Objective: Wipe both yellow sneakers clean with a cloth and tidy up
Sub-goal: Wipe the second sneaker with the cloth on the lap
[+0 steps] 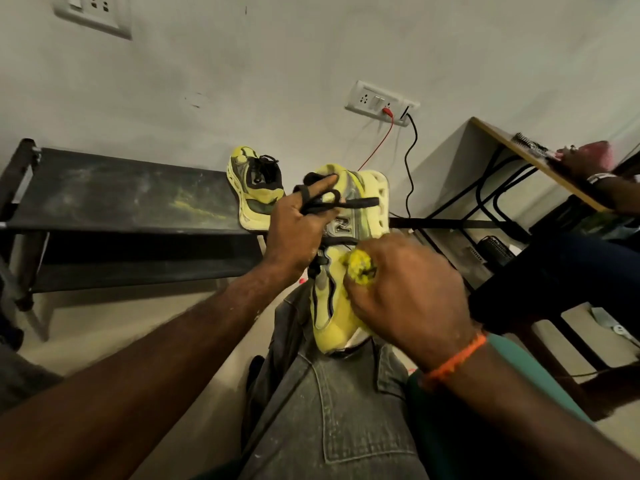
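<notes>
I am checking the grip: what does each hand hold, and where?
Left hand holds the sneaker by its black laces; right hand grips the bunched yellow cloth against its side.

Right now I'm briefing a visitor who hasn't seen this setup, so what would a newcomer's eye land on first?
First, the yellow sneaker at centre, propped on the person's knee, with the left hand gripping its black laces and the right hand pressing a bunched yellow cloth against its side. Next, the second sneaker behind it, sitting on the end of the dark rack by the wall.
</notes>
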